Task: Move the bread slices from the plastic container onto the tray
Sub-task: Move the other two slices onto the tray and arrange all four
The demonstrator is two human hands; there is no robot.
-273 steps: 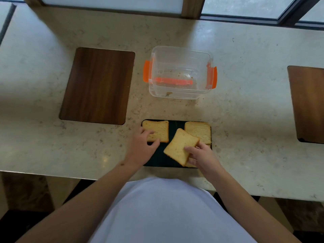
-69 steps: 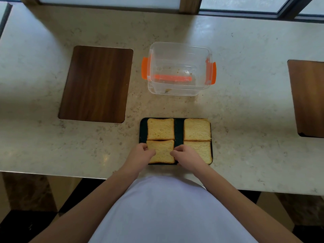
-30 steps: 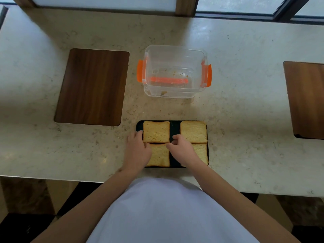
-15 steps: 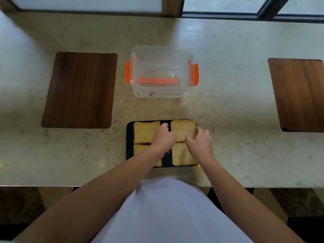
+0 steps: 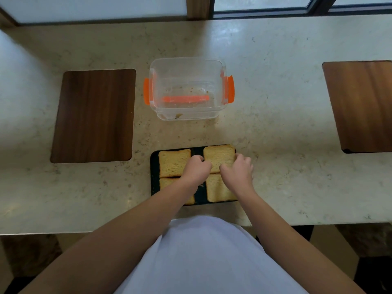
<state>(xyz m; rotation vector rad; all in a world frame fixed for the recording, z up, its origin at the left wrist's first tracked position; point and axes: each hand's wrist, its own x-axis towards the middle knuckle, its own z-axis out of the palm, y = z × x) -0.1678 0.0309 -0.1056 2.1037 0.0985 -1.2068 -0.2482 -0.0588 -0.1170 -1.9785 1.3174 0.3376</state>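
A dark tray [image 5: 154, 177] lies near the counter's front edge with several bread slices on it in two rows. The far right slice [image 5: 219, 154] sits slightly askew, its corner over the tray's rim. My left hand [image 5: 196, 169] and my right hand [image 5: 238, 169] pinch this slice at its left and right edges. The far left slice [image 5: 172, 163] lies flat. My forearms partly cover the near left slice [image 5: 167, 183] and the near right slice [image 5: 217, 190]. Behind the tray stands the clear plastic container [image 5: 186, 90] with orange clips, holding only crumbs.
A dark wooden board [image 5: 93, 115] is set in the stone counter to the left, and another wooden board [image 5: 362, 105] to the right. Window frames run along the back. The counter's front edge is just below the tray.
Both hands moved from the left slices to the far right slice and now grip its edges. The camera view shifted so the tray and container sit further right.
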